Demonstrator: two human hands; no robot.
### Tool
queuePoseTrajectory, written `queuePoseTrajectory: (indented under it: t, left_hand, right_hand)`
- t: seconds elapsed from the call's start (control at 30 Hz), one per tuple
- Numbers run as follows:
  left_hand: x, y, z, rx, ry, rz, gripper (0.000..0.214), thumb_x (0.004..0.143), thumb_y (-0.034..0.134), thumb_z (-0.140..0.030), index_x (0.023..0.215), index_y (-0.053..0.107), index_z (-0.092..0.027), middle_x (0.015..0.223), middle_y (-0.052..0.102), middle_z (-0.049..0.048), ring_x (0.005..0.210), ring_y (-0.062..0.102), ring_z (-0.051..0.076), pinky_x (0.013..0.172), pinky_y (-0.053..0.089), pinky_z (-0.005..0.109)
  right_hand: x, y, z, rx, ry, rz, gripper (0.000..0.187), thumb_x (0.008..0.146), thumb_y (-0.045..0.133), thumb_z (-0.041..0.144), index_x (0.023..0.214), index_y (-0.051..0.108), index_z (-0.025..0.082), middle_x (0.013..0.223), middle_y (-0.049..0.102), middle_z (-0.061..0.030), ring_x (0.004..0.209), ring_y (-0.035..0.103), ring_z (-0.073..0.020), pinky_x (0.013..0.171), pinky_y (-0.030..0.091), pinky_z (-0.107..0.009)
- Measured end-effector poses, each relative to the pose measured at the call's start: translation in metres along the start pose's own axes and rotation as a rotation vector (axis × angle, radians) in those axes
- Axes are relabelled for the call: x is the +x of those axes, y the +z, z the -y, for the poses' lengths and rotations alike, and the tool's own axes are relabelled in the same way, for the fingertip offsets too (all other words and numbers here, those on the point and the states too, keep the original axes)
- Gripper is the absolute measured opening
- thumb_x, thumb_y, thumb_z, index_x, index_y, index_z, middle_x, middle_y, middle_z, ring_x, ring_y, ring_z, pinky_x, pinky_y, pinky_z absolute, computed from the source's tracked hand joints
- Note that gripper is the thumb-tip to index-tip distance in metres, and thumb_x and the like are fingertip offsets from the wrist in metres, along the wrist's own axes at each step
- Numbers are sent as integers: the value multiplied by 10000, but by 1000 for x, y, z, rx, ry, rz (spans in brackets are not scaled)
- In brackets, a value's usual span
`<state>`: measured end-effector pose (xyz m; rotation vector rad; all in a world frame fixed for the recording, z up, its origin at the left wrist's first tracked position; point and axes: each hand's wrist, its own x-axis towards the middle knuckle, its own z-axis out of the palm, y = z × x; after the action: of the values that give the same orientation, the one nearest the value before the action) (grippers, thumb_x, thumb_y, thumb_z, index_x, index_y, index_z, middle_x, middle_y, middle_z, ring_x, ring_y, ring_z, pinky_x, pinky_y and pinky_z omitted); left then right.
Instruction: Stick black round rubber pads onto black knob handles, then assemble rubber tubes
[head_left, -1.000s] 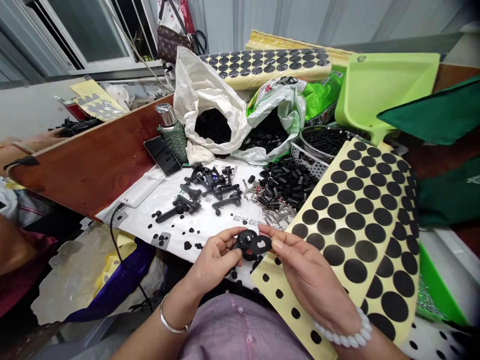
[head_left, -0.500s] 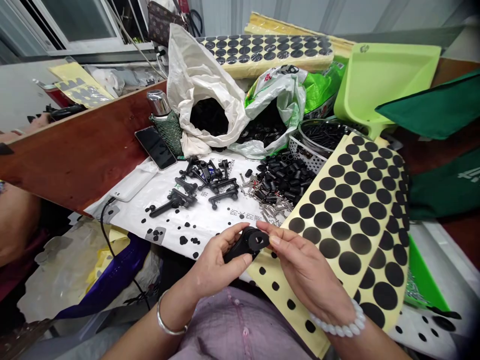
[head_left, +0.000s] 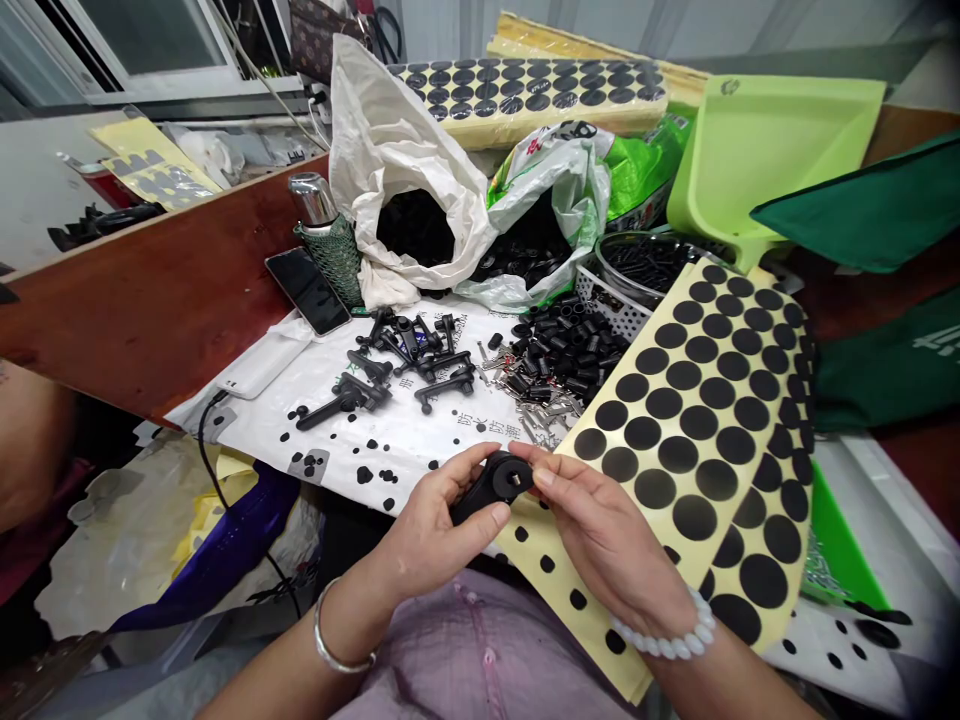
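My left hand [head_left: 450,520] is closed around a black plastic crank handle [head_left: 491,487] in front of my body. The handle's round end faces up, with a small hole at its centre that shows bright metal. My right hand [head_left: 592,515] pinches the rim of that round end between thumb and forefinger; whether a thin disc lies there I cannot tell. Beyond my hands, several similar crank handles [head_left: 409,350] lie in a loose group on the white sheet [head_left: 420,440]. Right of them is a pile of short black sleeves [head_left: 570,345] with small metal pieces [head_left: 544,405].
Yellow sheets of round black stickers [head_left: 682,375] slant along my right side. Open bags of black parts, a white cloth one [head_left: 416,185] and a plastic one [head_left: 589,205], stand behind. A phone [head_left: 307,290], a flask [head_left: 319,210] and a green dustpan [head_left: 780,155] flank them.
The view has shifted slightly. Both hands still hold the crank handle, whose round end has turned a little and shows metal more clearly in its hole.
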<state>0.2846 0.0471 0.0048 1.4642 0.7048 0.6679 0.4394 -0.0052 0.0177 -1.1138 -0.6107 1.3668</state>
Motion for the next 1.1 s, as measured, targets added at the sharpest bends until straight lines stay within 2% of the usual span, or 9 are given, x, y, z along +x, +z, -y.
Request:
queuePoseTrajectory:
  t: [0.17,0.4,0.53,0.67,0.87,1.1]
  left_hand:
    - [0,3,0,8,7,4,479,796,568,-200,1249,426,-140,1249,547,119,1139,510,218,979,402,355]
    - [1,6,1,17,-8,-18,480,800,562,-209,1253,426,-133,1248,548,122,1137,513,219,979,401,352]
    - [1,8,4,40,-11,-38,481,811,562,-229,1264,425,-144,1254,546,114,1143,508,216,983,397,348]
    - [1,8,8,73,-7,-54,470,821,559,-241,1265,433,-155,1238,557,106,1128,518,215,969,407,340]
    - [3,9,14,91,0,-83,409,848,517,-241,1247,458,-174,1184,591,88,1050,560,195,884,455,300]
    - [3,9,15,57,-32,-90,387,858,498,-240,1237,464,-171,1164,598,84,1021,566,175,880,445,281]
  right_hand:
    - [-1,-1,-1,-1,11,-18,195,705,700,370,781,689,191,1170,585,-56,1096,485,-237,1017,282,-397]
    - [0,-3,-2,-15,18,-46,202,691,704,372,793,682,199,1010,627,-44,1061,492,-235,990,301,-405]
    - [0,-3,-3,-16,-3,-28,179,712,695,349,670,649,181,1108,599,-51,1104,472,-234,1019,262,-397]
    - [1,-3,-4,-38,-4,-42,175,721,687,349,710,654,178,1129,591,-59,1116,464,-241,1028,243,-413]
    - [2,-3,-7,-75,-33,-31,207,742,663,340,627,602,179,1199,560,-62,1133,459,-235,1027,247,-401]
    - [6,-6,-14,-260,-144,-84,184,790,607,310,652,596,188,1157,579,-71,1174,442,-232,1013,267,-403]
